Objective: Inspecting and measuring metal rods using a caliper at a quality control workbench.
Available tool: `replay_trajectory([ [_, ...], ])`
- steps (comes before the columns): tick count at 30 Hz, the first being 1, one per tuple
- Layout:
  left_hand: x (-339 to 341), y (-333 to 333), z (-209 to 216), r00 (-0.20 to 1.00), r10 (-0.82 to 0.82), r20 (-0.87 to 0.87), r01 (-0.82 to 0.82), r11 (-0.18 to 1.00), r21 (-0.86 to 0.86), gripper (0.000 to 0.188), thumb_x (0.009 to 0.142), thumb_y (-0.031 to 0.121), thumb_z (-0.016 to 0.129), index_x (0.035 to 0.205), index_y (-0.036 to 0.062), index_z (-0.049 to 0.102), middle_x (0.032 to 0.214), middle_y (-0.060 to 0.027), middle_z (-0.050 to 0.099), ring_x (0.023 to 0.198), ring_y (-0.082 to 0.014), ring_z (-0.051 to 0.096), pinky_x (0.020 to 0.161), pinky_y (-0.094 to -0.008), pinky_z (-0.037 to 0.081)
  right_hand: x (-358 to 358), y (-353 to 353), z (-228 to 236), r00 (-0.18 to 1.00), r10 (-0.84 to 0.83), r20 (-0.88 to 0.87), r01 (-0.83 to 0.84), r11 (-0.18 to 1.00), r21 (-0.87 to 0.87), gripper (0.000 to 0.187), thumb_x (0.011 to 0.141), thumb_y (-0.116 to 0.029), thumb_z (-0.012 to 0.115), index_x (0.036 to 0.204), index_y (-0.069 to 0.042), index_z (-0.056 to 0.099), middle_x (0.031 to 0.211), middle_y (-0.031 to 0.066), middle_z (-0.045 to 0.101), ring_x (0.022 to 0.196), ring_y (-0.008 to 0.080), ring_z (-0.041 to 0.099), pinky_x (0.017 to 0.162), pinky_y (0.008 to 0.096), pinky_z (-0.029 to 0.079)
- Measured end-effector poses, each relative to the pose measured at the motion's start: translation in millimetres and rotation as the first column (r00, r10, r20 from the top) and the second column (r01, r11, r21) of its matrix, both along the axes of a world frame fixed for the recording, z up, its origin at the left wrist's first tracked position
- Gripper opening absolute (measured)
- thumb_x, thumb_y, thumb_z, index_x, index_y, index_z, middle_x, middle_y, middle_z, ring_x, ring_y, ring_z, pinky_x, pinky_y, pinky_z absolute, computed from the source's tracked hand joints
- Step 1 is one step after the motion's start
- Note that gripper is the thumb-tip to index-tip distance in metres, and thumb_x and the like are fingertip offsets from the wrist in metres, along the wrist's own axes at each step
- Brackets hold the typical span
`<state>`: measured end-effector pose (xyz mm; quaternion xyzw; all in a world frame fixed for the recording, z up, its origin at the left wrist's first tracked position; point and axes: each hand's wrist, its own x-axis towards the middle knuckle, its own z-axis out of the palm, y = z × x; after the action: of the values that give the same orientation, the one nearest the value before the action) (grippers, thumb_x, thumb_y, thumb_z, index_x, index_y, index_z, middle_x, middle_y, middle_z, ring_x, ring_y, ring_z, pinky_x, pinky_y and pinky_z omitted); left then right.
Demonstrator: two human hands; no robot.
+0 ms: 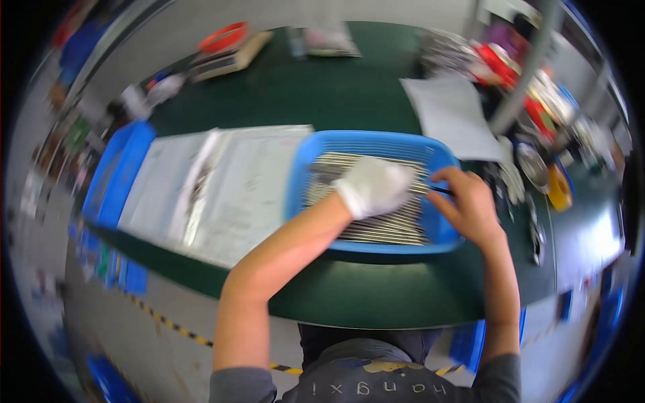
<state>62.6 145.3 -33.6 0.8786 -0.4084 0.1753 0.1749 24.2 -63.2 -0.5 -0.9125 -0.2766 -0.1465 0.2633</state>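
A blue plastic basket (376, 247) stands in front of me, with many thin metal rods (383, 232) lying side by side in it. My left hand (381, 187), in a white glove, is closed over the rods in the middle of the basket. Its fingers are blurred, and what they hold is hidden. Bare, my right hand (467, 201) reaches over the basket's right wall. Its thumb and fingers pinch a thin black stick-like thing (440, 191), which points toward the gloved hand. Whether the two hands hold one same piece I cannot tell.
White sheets (255, 181) and a blue tray (121, 174) lie left of the basket on the green table (376, 289). Behind stands a scale (225, 59) with a red bowl. At right are paper (451, 114), a metal post (527, 80), gloves (512, 171) and tools (535, 232).
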Motion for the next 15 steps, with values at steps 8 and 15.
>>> replay_trajectory([
  [8,-9,-9,8,0.999,-0.04,0.022,0.038,0.994,0.106,0.023,0.075,0.025,0.068,0.075,0.0071,0.053,0.066,-0.0113,0.061,0.061,-0.0306,0.063,0.053,-0.0408,0.051,-11,-24,-20,0.994,0.031,0.103,-0.044,0.991,0.124,0.012,0.079,-0.017,0.068,0.083,-0.009,0.059,0.062,0.0061,0.057,0.06,0.0273,0.056,0.068,0.0373,0.044],
  [15,-13,-10,6,0.995,-0.092,0.03,0.09,0.993,0.074,0.02,0.077,0.016,0.069,0.076,0.0071,0.052,0.064,-0.011,0.058,0.058,-0.0316,0.06,0.051,-0.0401,0.047,-12,-23,-35,0.98,0.046,0.194,-0.083,0.979,0.189,0.024,0.076,-0.016,0.071,0.095,-0.009,0.057,0.061,0.004,0.053,0.061,0.0246,0.054,0.073,0.0371,0.044],
])
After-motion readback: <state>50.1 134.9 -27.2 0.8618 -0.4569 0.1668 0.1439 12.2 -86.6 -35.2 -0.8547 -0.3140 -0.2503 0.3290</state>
